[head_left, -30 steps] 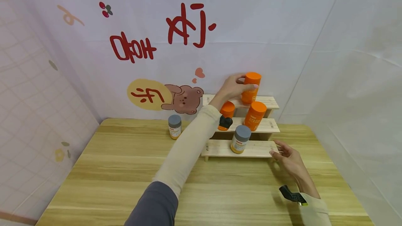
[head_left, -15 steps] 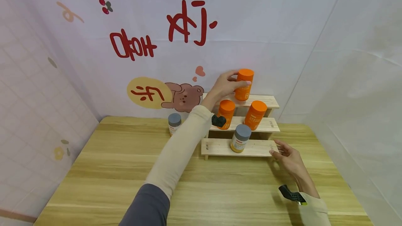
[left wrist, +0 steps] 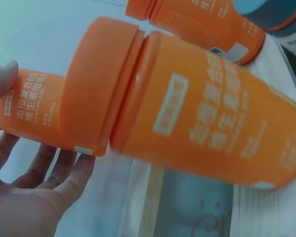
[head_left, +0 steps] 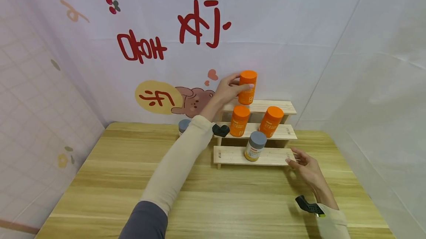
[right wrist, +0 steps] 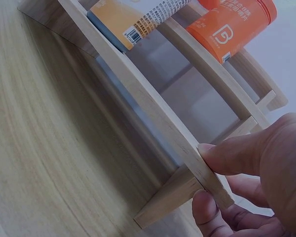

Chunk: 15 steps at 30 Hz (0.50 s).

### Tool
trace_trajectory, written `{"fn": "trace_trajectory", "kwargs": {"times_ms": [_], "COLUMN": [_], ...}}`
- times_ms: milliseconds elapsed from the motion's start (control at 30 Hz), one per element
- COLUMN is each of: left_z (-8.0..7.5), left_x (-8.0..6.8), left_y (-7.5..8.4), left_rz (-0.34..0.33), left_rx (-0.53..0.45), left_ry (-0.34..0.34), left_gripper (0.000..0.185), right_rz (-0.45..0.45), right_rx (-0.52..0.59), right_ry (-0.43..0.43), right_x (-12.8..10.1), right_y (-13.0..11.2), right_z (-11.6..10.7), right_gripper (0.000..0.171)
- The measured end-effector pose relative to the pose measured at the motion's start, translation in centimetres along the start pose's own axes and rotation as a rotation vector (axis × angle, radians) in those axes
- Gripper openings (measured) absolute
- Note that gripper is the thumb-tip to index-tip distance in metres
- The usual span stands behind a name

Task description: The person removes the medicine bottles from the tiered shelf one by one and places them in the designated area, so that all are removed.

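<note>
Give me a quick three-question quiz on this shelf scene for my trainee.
1. True or false: the left hand grips an orange bottle at the top step.
2. How many orange bottles stand on the middle step? A) one B) two C) three
3. What does the right hand touch?

Key
1. True.
2. B: one bottle and another.
3. The right end of the wooden rack's bottom step, where a grey-capped bottle stands.

Cream sleeves point(head_left: 176, 165) over a grey upper arm point(head_left: 144, 222); black wrist devices point(head_left: 221, 130) on both.
</note>
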<state>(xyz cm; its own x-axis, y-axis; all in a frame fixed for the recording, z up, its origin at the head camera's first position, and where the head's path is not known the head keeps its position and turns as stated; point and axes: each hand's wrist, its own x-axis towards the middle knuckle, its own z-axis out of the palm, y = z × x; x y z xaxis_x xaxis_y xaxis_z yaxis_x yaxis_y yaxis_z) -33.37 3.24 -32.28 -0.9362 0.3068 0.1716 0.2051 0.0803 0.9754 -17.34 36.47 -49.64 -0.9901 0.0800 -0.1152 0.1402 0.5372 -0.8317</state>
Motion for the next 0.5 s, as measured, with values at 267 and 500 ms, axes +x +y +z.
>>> {"fn": "trace_trajectory", "kwargs": {"times_ms": [267, 500], "left_z": [-1.8, -3.1], "left_x": [-1.3, -2.3], "left_y": [-0.4, -0.8], "left_rz": [-0.018, -0.019], "left_rx": [0.015, 0.002], "left_ry": [0.059, 0.059], "left_gripper": [0.063, 0.062], "right_rz": [0.007, 0.01], "right_rx": [-0.002, 0.003], "right_ry": [-0.003, -0.001], "right_x": [-0.2, -0.1], "right_y": [-0.1, -0.2], "right_z": [-0.1, 0.1], "right_gripper": [0.074, 0.074]}}
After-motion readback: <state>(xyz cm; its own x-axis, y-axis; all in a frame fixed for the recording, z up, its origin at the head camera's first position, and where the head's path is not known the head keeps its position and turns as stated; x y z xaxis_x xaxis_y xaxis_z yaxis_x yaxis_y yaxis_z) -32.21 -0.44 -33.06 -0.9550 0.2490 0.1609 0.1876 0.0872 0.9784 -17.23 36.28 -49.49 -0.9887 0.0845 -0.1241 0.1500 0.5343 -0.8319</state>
